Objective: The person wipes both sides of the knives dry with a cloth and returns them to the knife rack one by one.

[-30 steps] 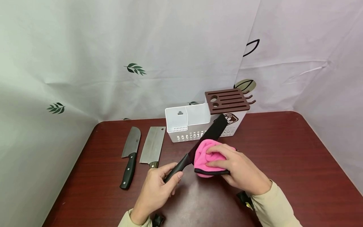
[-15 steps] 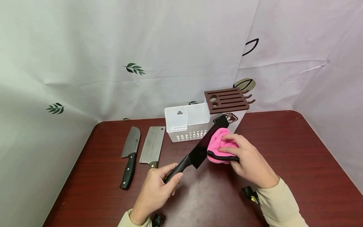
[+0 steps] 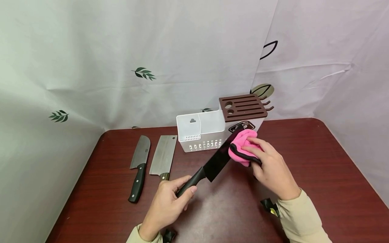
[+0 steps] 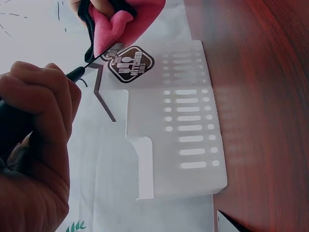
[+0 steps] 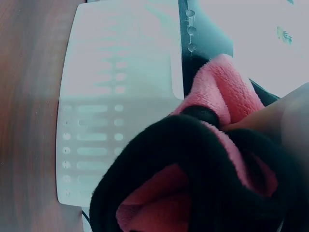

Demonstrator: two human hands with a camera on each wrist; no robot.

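My left hand (image 3: 170, 200) grips the black handle of a kitchen knife (image 3: 217, 165), its dark blade slanting up and to the right. In my right hand (image 3: 275, 170) is a bunched pink cloth (image 3: 243, 143) with black edging, held against the blade near its tip. The cloth covers part of the blade's far end. From the left wrist, my curled fingers (image 4: 43, 92) wrap the handle, and the cloth (image 4: 113, 29) appears beyond it. The right wrist view is mostly filled by folds of the cloth (image 5: 227, 92).
Behind the blade stands a white knife rack (image 3: 200, 145) with a brown slotted top (image 3: 243, 107) and side hooks. A black-handled knife (image 3: 139, 172) and a cleaver (image 3: 164, 155) lie at left on the reddish table (image 3: 100, 189). A patterned curtain (image 3: 182, 60) hangs behind.
My right hand has slid the cloth up and right along the blade, from near the handle to near the tip, baring the blade's lower part. The left hand has stayed nearly still.
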